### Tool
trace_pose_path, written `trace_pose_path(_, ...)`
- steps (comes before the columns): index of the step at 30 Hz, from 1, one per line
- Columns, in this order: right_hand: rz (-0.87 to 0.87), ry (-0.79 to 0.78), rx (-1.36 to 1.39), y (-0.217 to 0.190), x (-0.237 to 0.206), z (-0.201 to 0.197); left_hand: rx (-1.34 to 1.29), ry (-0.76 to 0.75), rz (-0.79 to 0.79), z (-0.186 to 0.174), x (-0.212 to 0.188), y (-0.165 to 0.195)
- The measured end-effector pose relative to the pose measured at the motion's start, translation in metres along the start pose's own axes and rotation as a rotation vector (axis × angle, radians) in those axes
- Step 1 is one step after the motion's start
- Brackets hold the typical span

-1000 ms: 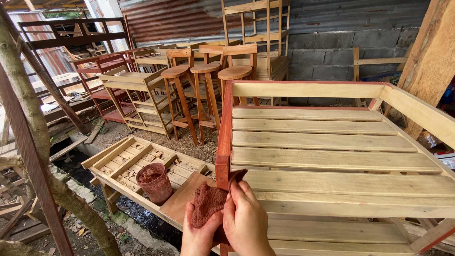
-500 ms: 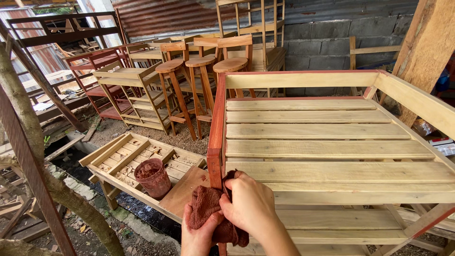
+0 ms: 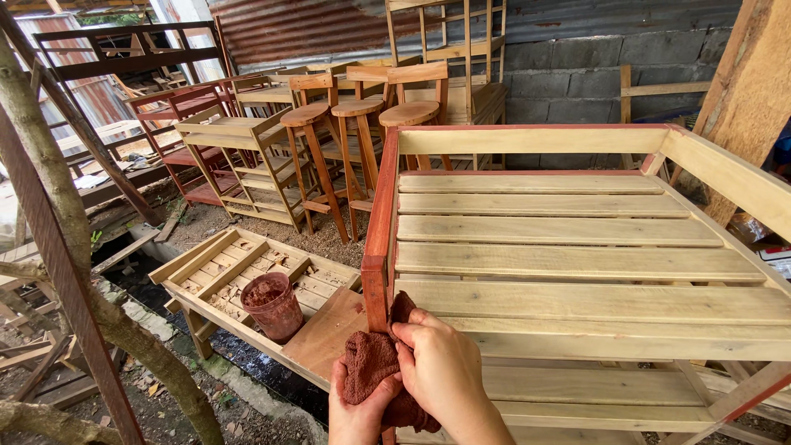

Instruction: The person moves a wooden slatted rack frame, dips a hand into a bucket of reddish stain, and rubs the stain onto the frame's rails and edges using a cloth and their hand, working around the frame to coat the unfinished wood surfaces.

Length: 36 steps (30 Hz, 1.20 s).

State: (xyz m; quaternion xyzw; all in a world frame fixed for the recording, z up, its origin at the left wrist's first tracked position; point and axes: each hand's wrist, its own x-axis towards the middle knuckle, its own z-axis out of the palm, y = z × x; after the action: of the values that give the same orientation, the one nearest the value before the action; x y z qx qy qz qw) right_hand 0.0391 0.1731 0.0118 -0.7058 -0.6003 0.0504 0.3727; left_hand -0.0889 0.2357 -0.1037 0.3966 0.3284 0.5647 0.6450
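Both hands, left point(image 3: 360, 416) and right point(image 3: 445, 371), are closed around a reddish stained rag point(image 3: 372, 361) pressed against the frame's red corner post point(image 3: 376, 301). Stain could smear onto the bare slat point(image 3: 577, 301) just right of the hands.

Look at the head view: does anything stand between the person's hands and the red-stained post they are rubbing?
Only the reddish cloth: both the left hand and right hand press it around the post. Nothing else intervenes.

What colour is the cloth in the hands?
The cloth is reddish-brown, stained, seen best in the head view.
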Motion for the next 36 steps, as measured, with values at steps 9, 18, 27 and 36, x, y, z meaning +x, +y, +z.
trace_pose_path(9, -0.147, 0.052, 0.269, 0.013, -0.017, 0.024, 0.112, 0.049, 0.147, -0.038, 0.009, -0.027)
trace_pose_path(18, 0.208, 0.113, 0.654, 0.024, -0.002, 0.005, 0.19, 0.263, 0.145, -0.03, -0.02, -0.006)
trace_pose_path(27, 0.111, 0.132, 0.397, -0.015, 0.026, 0.017, 0.155, 0.341, 0.212, -0.012, -0.02, 0.028)
trace_pose_path(36, -0.004, -0.022, 0.314, -0.003, 0.006, 0.011, 0.176, 0.326, 0.098, -0.012, -0.029, 0.023)
